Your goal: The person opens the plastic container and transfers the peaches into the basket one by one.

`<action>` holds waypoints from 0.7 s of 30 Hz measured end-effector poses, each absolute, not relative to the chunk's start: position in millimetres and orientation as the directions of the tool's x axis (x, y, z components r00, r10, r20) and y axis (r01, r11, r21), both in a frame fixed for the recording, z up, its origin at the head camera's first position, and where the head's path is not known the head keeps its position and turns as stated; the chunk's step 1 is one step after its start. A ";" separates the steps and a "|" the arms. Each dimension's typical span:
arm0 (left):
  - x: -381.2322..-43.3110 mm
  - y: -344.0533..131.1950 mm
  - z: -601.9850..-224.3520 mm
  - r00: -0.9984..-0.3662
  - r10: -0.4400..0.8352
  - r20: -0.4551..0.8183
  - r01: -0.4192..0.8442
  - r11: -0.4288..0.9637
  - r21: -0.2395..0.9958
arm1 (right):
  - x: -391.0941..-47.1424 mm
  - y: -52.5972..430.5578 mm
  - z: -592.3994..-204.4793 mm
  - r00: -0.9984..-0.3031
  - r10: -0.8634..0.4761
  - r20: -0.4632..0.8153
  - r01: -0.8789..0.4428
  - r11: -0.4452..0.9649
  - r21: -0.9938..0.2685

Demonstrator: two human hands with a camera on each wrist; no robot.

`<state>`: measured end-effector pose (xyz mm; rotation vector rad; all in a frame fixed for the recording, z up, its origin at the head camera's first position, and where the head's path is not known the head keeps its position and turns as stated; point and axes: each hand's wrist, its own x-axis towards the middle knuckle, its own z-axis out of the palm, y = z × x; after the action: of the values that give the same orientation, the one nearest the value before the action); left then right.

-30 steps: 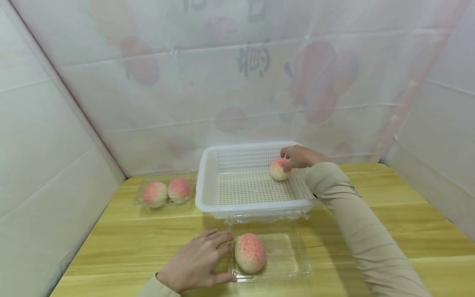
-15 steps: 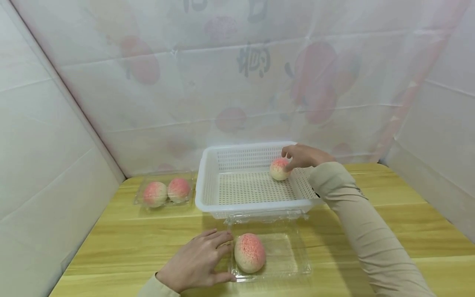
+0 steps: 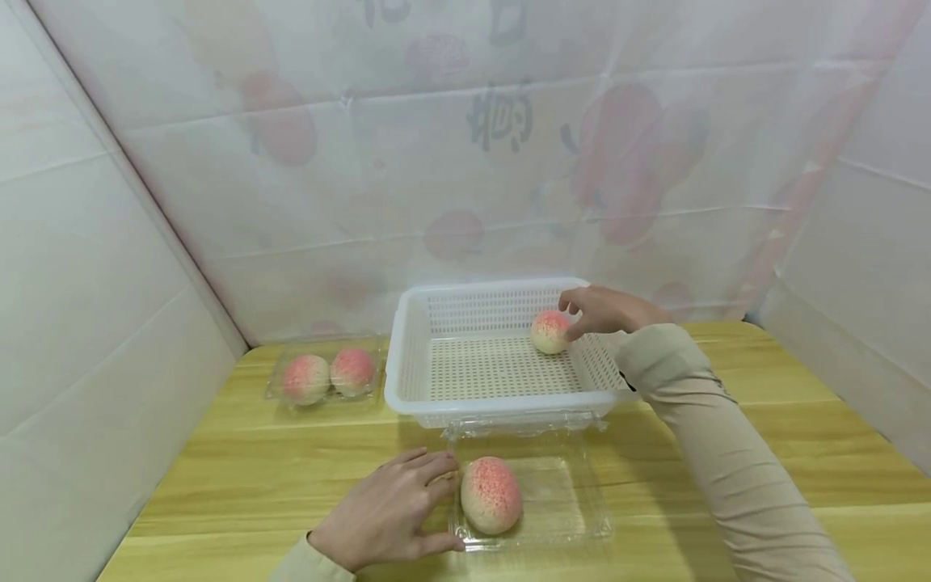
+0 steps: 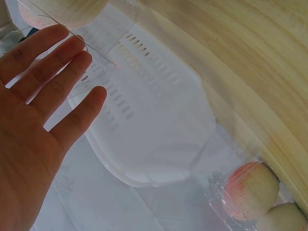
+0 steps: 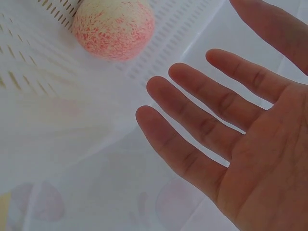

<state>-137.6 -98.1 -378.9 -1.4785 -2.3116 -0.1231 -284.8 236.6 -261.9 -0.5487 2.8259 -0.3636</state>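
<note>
A peach (image 3: pixel 549 332), cream with speckled pink, lies in the right end of a white slotted plastic basket (image 3: pixel 502 402). Over that end is my right hand (image 3: pixel 607 311), and in the right wrist view its straight, spread fingers (image 5: pixel 204 130) are apart from the peach (image 5: pixel 115 29). In front of the basket stands a clear plastic box (image 3: pixel 553 497) with its lid raised. One larger-looking peach (image 3: pixel 491 495) sits in the box's left half. My left hand (image 3: pixel 385 511) rests with fingers extended at the left edge of this box, holding nothing.
To the left of the basket, a second clear box (image 3: pixel 275 386) holds two peaches (image 3: pixel 305 380) side by side. A printed white sheet (image 3: pixel 364 202) hangs behind the wooden table (image 3: pixel 240 485). White side panels (image 3: pixel 87 323) flank the table.
My right hand has drawn slightly to the right, away from the peach in the basket, which stays in place. My left hand stays at the box.
</note>
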 end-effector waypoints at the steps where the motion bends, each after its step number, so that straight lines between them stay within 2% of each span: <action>1: -137.8 -98.1 -378.9 -0.366 0.853 0.371 0.888 0.439 -0.134 | -283.8 237.0 -261.7 -0.901 -0.396 -0.178 -0.338 0.897 -0.286; 21: -138.6 -98.3 -379.1 -0.366 0.855 0.368 0.887 0.440 -0.139 | -270.1 241.7 -262.5 -0.891 -0.435 -0.128 -0.383 0.873 -0.303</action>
<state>-138.6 -98.3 -379.1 -1.4780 -2.3119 -0.1154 -270.1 241.7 -262.5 -0.6291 2.8518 -0.4023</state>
